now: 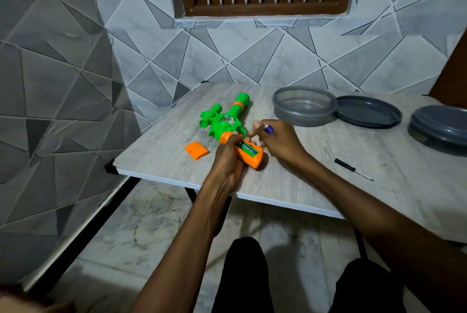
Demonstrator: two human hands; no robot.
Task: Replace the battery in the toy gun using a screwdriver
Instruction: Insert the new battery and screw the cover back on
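Your left hand (227, 158) grips the orange handle of the gun (222, 123), fingers curled round it from its left side. The gun lies flat on the table (316, 181), its green barrel pointing away from that hand. The handle's compartment is open, and a green battery (249, 149) sits in it, just beside your left fingertips.

Your right hand (280, 142) hovers just right of the handle, fingers curled. It holds a small blue item (269, 128) near the thumb and forefinger, too blurred to name. Some fingertips reach toward the open compartment, but you cannot tell whether they touch it.

The orange cover (196, 151) lies loose on the table just left of your left hand. The screwdriver (352, 168) lies on the table to the right of your right hand, apart from it, with the tip pointing away from the hand.

Beyond your right hand stands a clear bowl (290, 113). A grey lid (369, 113) lies against its far-right side, and a covered container (439, 133) stands farther right.
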